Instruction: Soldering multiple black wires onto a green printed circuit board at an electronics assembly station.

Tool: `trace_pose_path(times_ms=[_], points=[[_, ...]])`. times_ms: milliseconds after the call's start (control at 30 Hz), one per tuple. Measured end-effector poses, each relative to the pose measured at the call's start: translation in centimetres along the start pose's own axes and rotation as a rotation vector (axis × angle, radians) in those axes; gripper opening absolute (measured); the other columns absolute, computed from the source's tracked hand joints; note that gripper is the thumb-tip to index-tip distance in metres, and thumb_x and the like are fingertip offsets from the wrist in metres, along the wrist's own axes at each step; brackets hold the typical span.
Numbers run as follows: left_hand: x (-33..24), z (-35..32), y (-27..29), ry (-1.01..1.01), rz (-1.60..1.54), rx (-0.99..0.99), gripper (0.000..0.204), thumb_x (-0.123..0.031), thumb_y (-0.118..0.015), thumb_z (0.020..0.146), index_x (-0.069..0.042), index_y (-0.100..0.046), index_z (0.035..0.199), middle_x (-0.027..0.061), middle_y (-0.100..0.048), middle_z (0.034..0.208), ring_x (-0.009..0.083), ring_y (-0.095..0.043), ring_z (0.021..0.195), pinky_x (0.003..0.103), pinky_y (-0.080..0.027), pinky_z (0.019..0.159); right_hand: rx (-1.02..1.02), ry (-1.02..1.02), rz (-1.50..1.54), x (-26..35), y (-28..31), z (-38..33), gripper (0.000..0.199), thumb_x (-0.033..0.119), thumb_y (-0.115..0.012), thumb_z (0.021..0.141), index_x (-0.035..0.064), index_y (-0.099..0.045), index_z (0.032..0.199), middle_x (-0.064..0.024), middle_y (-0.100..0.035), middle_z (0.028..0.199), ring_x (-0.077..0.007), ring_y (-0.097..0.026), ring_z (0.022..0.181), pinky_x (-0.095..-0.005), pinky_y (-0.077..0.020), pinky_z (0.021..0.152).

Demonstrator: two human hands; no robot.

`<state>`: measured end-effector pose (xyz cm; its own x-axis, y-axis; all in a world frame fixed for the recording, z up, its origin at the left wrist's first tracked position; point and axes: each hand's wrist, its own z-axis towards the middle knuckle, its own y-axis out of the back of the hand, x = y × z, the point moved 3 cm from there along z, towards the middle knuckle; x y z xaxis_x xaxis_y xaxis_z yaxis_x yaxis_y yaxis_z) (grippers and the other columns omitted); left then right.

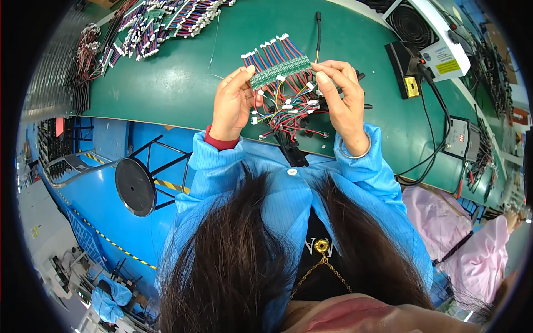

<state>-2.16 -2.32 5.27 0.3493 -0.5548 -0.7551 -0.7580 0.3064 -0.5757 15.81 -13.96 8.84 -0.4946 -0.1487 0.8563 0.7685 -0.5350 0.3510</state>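
A long green circuit board strip [281, 72] is held up over the green bench, tilted, between my two hands. My left hand [229, 111] pinches its left end between thumb and fingers. At the right end, my right hand [346, 105] has its thumb and forefinger closed on the board's corner. Red, blue and black wires with white plugs [283, 38] stick out from the far edge. Below the strip lies a bunch of thin cables with white connectors [288, 106], partly hidden by the board. A black cable [318, 33] stretches away beyond my right fingers.
Piles of wired boards [172, 25] cover the bench's far left. On the right stand a white fan unit [425, 33], a black stand with a yellow sponge [411, 87] and a grey control box [462, 139] with looping cables. A black stool [135, 186] and a person in pink [444, 222] are nearby.
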Motion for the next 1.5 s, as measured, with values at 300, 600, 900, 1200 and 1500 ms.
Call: trace_pose_path(times_ms=[300,600,900,1200,1500], points=[[0.2,0.0,-0.1,0.008,-0.015,-0.027,0.011,-0.017,-0.057,0.097,-0.008,-0.059,0.091,0.0048,-0.063,0.076,0.0087,-0.054,0.054,0.019,-0.044,0.048,0.058,0.011,-0.068,-0.1,-0.2,0.4,0.022,0.015,-0.065,0.092,0.0031,-0.072,0.109,-0.0082,-0.063,0.103,-0.0193,-0.054,0.096,-0.0302,-0.0421,0.087],[-2.4,-0.2,-1.4,-0.15,0.168,0.102,0.01,-0.017,-0.055,0.099,-0.008,-0.06,0.096,0.0029,-0.062,0.077,0.0069,-0.055,0.06,0.02,-0.045,0.053,0.283,-0.199,0.198,0.2,-0.6,2.0,0.011,0.012,-0.068,0.091,0.0005,-0.069,0.092,-0.0041,-0.066,0.087,-0.0133,-0.056,0.076,-0.0246,-0.0454,0.075],[-3.5,0.3,-0.1,-0.717,0.382,-0.227,0.024,-0.013,-0.048,0.1,-0.003,-0.057,0.119,0.01,-0.068,0.085,0.0132,-0.059,0.063,0.023,-0.049,0.058,-0.234,-0.338,0.588,-0.7,2.3,14.8,0.016,0.015,-0.063,0.096,0.0012,-0.07,0.099,-0.002,-0.069,0.087,-0.0068,-0.058,0.072,-0.0197,-0.0449,0.069],[-1.9,1.1,1.8,-1.101,0.938,-0.251,0.012,0.002,-0.063,0.081,-0.004,-0.067,0.092,0.0069,-0.066,0.07,0.0184,-0.056,0.052,0.028,-0.046,0.053,-0.578,-0.378,-0.155,-10.0,10.6,37.2,0.035,0.025,-0.071,0.088,-0.0023,-0.067,0.11,-0.0099,-0.069,0.087,-0.0183,-0.063,0.079,-0.0289,-0.0491,0.067],[-2.0,2.0,1.7,-1.094,0.939,-0.182,0.005,0.0,-0.062,0.08,-0.003,-0.064,0.076,0.0056,-0.059,0.062,0.0179,-0.045,0.049,0.029,-0.04,0.049,-0.471,0.261,0.382,-2.5,-1.6,29.3,0.02,0.012,-0.062,0.095,-0.0017,-0.066,0.109,-0.0118,-0.068,0.086,-0.0173,-0.061,0.078,-0.0275,-0.0484,0.072]])
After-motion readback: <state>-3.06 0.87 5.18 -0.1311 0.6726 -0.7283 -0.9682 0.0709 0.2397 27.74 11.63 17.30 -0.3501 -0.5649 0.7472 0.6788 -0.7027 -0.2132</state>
